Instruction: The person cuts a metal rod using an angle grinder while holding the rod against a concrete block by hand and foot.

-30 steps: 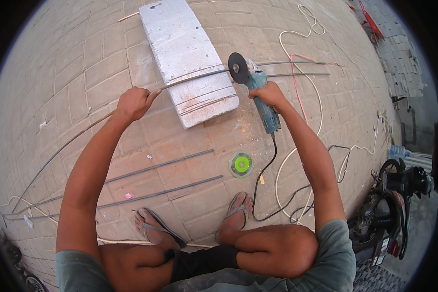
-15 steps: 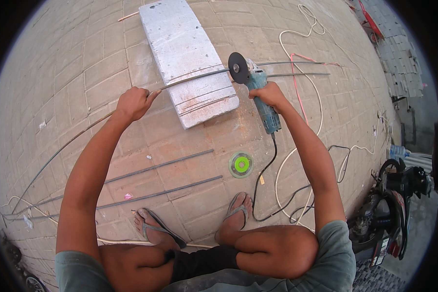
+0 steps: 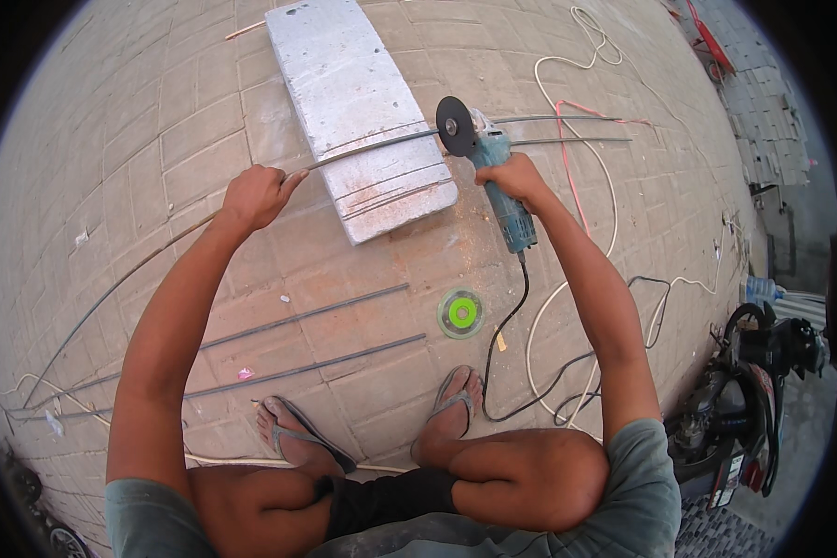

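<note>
Steel rod (image 3: pixel 372 147) is pinned across concrete slab (image 3: pixel 353 102), left hand (image 3: pixel 256 195) fingers clamped on it; angle grinder (image 3: pixel 488 163) is gripped by right hand (image 3: pixel 516 177), fingers wrapped around its body.

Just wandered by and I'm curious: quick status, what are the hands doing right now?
Left hand grips the long steel rod on the concrete slab. Right hand grips the angle grinder, disc at the rod. Power cord trails near the feet.
</note>
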A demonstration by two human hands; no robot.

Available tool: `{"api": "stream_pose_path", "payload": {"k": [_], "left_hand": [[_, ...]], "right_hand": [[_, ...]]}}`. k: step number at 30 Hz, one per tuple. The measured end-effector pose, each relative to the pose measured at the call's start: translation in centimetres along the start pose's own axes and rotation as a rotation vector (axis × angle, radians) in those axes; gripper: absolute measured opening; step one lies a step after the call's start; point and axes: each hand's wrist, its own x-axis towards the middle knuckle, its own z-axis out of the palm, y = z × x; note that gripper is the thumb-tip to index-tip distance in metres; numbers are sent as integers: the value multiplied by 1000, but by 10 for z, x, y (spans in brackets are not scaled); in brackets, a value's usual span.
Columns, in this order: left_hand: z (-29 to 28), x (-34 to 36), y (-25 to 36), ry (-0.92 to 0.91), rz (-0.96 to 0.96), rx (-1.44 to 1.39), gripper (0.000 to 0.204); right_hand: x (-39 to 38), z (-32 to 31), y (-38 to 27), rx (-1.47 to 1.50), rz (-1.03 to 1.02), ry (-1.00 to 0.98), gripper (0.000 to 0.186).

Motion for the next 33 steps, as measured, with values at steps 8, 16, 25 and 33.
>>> {"api": "stream_pose_path", "payload": {"k": [8,16,25,33], "left_hand": [[-1,-1,1,6,3,-4,76],[1,1,0,12,6,-4,76],[2,0,2,8,-6,-7,75],[2,1,0,-8,-26,-18,74]], "right_hand": [[-7,-1,-1,5,18,-21,45],[-8,-2,1,-14,24,-8,47],[2,-1,5,-42,-14,21,48],[2,0,-3,-48,-15,1,45]]}}
